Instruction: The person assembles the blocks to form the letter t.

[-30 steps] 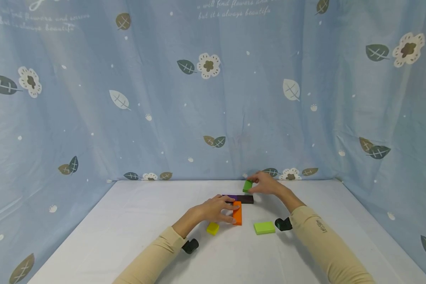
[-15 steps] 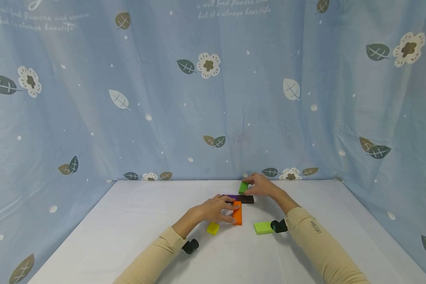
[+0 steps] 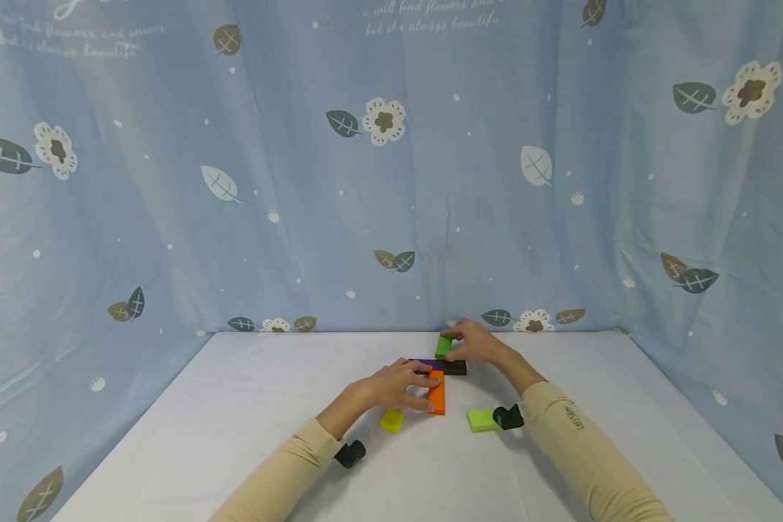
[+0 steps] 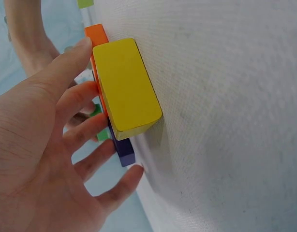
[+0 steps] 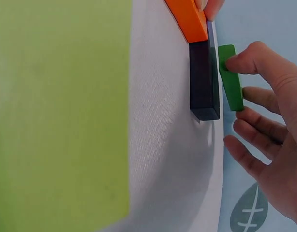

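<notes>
In the head view my right hand (image 3: 473, 342) pinches a green block (image 3: 444, 346) by its ends between thumb and fingers. The green block is just behind a row made of a purple block (image 3: 421, 362) and a black block (image 3: 452, 367). My left hand (image 3: 391, 384) rests with spread fingers on an orange block (image 3: 436, 395), which lies lengthwise in front of that row. Its thumb touches the orange block's near part, and other fingers reach the purple block, partly hiding it. A yellow block (image 4: 126, 84) stands close by the left hand.
A lime-green block (image 3: 483, 420) lies to the right on the white table (image 3: 235, 435), partly behind the right wrist camera (image 3: 509, 417). Another camera (image 3: 350, 454) hangs under the left wrist. A blue patterned curtain (image 3: 300, 217) rises at the table's back edge.
My right hand has shifted left and slightly nearer with the green block, closer to the black and purple row. My left hand has stayed on the orange block.
</notes>
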`<state>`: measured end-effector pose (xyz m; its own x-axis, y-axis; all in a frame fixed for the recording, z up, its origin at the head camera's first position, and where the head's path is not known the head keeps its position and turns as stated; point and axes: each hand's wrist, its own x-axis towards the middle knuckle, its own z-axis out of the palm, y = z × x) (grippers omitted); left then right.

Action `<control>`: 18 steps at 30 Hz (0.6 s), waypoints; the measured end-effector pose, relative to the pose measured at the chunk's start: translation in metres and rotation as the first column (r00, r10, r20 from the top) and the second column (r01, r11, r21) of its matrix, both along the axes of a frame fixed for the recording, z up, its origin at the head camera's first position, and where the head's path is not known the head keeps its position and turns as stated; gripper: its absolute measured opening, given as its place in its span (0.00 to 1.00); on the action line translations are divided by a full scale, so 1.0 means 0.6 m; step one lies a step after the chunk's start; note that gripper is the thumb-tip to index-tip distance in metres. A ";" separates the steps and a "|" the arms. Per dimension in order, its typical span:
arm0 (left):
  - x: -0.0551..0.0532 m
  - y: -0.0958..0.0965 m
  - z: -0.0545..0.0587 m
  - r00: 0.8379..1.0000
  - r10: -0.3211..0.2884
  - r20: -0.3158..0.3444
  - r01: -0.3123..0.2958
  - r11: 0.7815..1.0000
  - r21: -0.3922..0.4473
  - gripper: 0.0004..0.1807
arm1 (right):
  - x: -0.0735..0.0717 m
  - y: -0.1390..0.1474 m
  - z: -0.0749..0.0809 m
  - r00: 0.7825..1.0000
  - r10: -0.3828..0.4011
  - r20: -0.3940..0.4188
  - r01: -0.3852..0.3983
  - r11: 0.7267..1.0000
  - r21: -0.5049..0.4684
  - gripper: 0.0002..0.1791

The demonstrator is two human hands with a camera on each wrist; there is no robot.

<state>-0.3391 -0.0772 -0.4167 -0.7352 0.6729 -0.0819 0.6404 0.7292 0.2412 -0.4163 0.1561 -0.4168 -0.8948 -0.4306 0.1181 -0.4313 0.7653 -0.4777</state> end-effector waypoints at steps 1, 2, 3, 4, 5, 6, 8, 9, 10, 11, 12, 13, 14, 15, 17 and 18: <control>0.000 0.000 0.000 1.000 0.000 0.000 0.000 1.000 0.000 0.32 | 0.001 -0.001 0.000 1.000 -0.002 -0.001 0.002 1.000 0.003 0.30; 0.001 0.000 0.000 1.000 -0.001 -0.001 0.001 1.000 -0.001 0.32 | 0.001 -0.002 0.001 1.000 -0.003 -0.002 0.003 1.000 0.005 0.30; 0.001 0.000 0.000 1.000 -0.001 -0.002 0.001 1.000 -0.002 0.32 | 0.002 -0.003 0.001 1.000 -0.005 -0.002 0.005 1.000 0.005 0.30; 0.001 0.000 -0.001 1.000 -0.001 -0.004 0.001 1.000 -0.003 0.32 | 0.002 -0.005 0.001 1.000 -0.009 0.000 0.009 1.000 0.003 0.30; 0.001 0.000 -0.001 1.000 0.000 -0.005 0.000 1.000 -0.004 0.32 | 0.002 -0.006 0.001 1.000 -0.014 0.002 0.014 1.000 0.005 0.30; 0.001 0.000 -0.001 1.000 0.001 -0.004 -0.001 1.000 -0.003 0.32 | 0.002 -0.007 0.001 1.000 -0.018 0.003 0.018 1.000 0.003 0.30; 0.002 0.000 -0.001 1.000 0.004 -0.005 -0.004 1.000 -0.004 0.32 | 0.001 -0.009 0.001 1.000 -0.020 -0.001 0.020 1.000 0.009 0.30; 0.002 0.000 0.000 1.000 0.006 -0.002 -0.006 1.000 -0.006 0.32 | 0.001 -0.010 0.001 1.000 -0.025 0.001 0.025 1.000 0.011 0.30; 0.002 0.000 0.000 1.000 0.008 0.001 -0.008 1.000 -0.005 0.32 | 0.001 -0.011 0.002 1.000 -0.027 0.002 0.027 1.000 0.011 0.30; 0.002 0.001 0.000 1.000 0.009 0.003 -0.009 1.000 -0.006 0.32 | 0.000 -0.012 0.002 1.000 -0.027 0.003 0.027 1.000 0.012 0.30; 0.003 0.000 0.000 1.000 0.010 0.005 -0.010 1.000 -0.006 0.32 | 0.000 -0.013 0.002 1.000 -0.026 0.002 0.026 1.000 0.013 0.30; 0.003 0.000 0.000 1.000 0.010 0.005 -0.010 1.000 -0.006 0.32 | 0.000 -0.014 0.002 1.000 -0.023 -0.001 0.023 1.000 0.015 0.30; 0.003 0.000 0.000 1.000 0.008 0.003 -0.008 1.000 -0.007 0.32 | -0.001 -0.014 0.002 1.000 -0.022 -0.002 0.022 1.000 0.014 0.30; 0.002 0.000 -0.001 1.000 0.005 0.002 -0.005 1.000 -0.008 0.32 | -0.001 -0.014 0.002 1.000 -0.020 -0.001 0.020 1.000 0.013 0.30; 0.002 0.000 -0.001 1.000 0.003 -0.005 -0.003 1.000 -0.008 0.32 | -0.002 -0.014 0.003 1.000 -0.009 -0.013 0.009 1.000 0.019 0.30; 0.002 0.000 -0.002 1.000 0.003 -0.009 -0.003 1.000 -0.007 0.32 | -0.003 -0.014 0.004 1.000 -0.003 -0.017 0.003 1.000 0.021 0.30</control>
